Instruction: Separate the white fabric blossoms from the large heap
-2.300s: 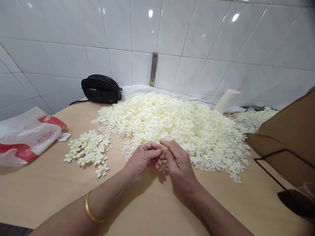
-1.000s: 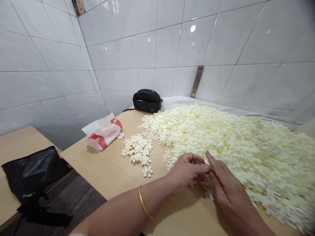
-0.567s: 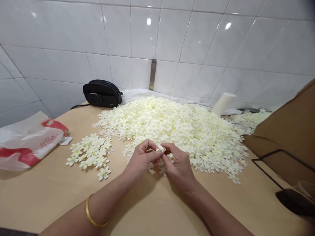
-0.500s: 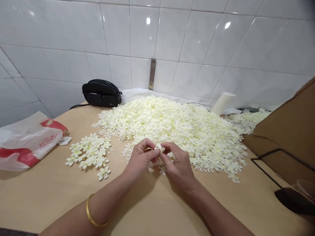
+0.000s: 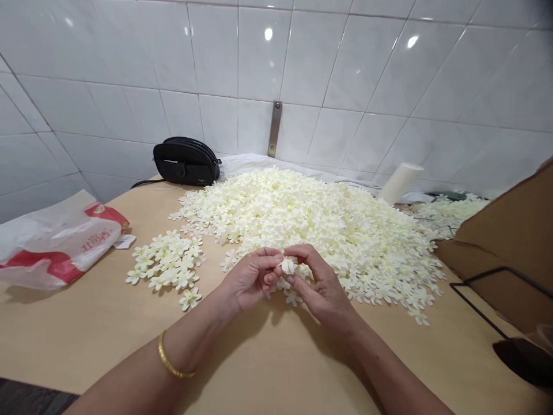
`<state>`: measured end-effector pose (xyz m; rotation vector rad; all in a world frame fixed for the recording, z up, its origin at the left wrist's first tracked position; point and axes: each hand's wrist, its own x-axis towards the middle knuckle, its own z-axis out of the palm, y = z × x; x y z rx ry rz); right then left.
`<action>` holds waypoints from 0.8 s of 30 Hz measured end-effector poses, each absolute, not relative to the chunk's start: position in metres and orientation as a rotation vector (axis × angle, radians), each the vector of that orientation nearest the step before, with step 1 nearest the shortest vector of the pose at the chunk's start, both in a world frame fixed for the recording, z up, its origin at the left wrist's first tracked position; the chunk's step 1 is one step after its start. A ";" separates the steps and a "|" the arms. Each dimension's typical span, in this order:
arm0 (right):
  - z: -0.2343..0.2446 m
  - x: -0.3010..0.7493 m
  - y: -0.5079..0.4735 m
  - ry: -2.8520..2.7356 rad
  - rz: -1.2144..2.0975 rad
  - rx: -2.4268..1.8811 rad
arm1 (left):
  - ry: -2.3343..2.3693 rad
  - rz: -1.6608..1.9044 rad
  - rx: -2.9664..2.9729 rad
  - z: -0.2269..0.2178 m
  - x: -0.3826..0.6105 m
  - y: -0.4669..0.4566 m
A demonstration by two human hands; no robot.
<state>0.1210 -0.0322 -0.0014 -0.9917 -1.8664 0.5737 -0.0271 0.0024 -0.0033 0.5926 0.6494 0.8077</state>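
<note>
A big heap of cream artificial flowers covers the middle of the tan table. At its near edge my left hand and my right hand meet, and their fingertips pinch one small cream flower between them. A gold bangle sits on my left wrist. To the left lies a small flat group of separated flowers, with one lone flower a little nearer to me.
A white and red plastic bag lies at the left edge. A black pouch stands by the tiled wall. A white cylinder leans behind the heap. A brown cardboard box and a black wire frame are at the right.
The view swung left and came back. My hands stayed at the heap's near edge, and the pinched flower now shows more clearly between my fingertips.
</note>
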 end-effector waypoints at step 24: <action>-0.009 0.117 -0.029 -1.366 1.220 -1.110 | 0.733 0.898 0.929 -0.008 -0.016 -0.009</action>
